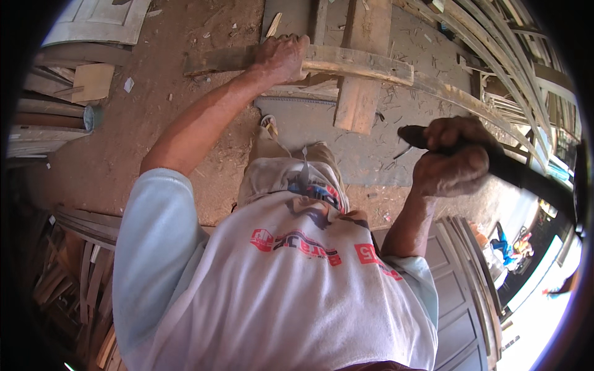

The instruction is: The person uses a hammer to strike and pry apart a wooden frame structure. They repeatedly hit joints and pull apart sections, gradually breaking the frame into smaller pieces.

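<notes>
While left hand (281,57) steadies one plank (359,63)

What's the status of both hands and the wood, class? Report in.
Left hand gripping curved wooden strip. Right hand raised, clutching dark tool handle. Plank beneath strip; nothing blocking.

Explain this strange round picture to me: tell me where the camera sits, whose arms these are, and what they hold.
No machine here: a person wears a wide fisheye camera on the head, looking down, so straight edges bend and the white printed shirt fills the bottom. The left hand presses on a long curved brown wooden plank, which lies across another upright board on the dusty ground strewn with wood chips. The right hand has its fingers wrapped around the dark handle of a long tool, raised; its head is hard to make out at the rim.
</notes>
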{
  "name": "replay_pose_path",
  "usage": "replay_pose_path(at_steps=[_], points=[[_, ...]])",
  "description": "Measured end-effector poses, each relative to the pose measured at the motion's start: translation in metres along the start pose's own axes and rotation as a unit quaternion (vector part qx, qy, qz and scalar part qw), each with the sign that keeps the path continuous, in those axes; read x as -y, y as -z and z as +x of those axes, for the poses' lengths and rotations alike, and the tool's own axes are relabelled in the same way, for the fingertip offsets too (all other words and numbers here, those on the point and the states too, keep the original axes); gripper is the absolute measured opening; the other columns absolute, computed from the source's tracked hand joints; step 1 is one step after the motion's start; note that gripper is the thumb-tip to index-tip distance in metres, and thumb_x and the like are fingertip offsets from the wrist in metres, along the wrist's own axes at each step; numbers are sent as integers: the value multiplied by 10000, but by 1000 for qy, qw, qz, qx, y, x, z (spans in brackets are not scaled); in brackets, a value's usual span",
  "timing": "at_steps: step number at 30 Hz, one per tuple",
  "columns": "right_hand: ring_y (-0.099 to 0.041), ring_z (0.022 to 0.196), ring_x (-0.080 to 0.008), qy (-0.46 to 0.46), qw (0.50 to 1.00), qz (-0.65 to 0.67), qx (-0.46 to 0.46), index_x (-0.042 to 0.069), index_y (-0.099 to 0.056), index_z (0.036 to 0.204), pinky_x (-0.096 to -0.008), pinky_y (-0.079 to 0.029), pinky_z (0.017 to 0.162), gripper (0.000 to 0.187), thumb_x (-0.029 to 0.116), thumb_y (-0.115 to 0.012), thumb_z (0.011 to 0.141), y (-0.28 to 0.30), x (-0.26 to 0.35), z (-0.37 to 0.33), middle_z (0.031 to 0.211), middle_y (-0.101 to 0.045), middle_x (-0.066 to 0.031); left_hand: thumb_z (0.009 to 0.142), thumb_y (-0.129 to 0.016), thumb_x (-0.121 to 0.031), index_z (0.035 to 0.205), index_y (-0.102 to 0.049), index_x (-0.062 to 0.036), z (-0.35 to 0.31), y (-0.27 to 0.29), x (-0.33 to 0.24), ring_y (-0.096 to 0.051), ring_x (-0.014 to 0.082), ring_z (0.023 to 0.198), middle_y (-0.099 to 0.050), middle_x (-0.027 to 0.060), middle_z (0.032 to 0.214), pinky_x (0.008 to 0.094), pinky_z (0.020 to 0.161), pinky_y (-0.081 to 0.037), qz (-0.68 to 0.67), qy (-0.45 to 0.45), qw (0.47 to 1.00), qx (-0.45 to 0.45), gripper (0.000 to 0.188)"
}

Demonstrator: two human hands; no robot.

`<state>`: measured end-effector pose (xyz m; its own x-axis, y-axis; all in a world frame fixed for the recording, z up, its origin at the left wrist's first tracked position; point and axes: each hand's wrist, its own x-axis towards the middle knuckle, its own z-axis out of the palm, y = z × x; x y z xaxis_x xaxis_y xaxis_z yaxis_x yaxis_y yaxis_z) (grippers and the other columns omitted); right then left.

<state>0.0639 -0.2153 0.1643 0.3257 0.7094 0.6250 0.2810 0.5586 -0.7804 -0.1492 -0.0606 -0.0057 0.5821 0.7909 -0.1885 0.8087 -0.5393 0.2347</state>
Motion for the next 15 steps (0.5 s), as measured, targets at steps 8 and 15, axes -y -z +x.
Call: replay_pose_path(at_steps=[8,15], points=[[-607,663,-501,-432,806,-357,190,-42,-558,1009,-521,-460,589,437,394,-587,1033,19,-81,-132,723,-595,-325,719,-874,-440,1245,-485,-33,9,13,0,-671,359,1069,-678,200,1106,521,919,-525,-8,20,1000,22,770],[-539,554,-168,-412,825,-345,177,-17,-584,977,-378,-465,529,526,507,-580,1021,24,-79,-149,647,-557,-100,777,-864,-317,1381,-441,-80,-3,-20,12,-623,347,1158,-604,196,1258,512,983,-498,-3,-103,989,-107,775]])
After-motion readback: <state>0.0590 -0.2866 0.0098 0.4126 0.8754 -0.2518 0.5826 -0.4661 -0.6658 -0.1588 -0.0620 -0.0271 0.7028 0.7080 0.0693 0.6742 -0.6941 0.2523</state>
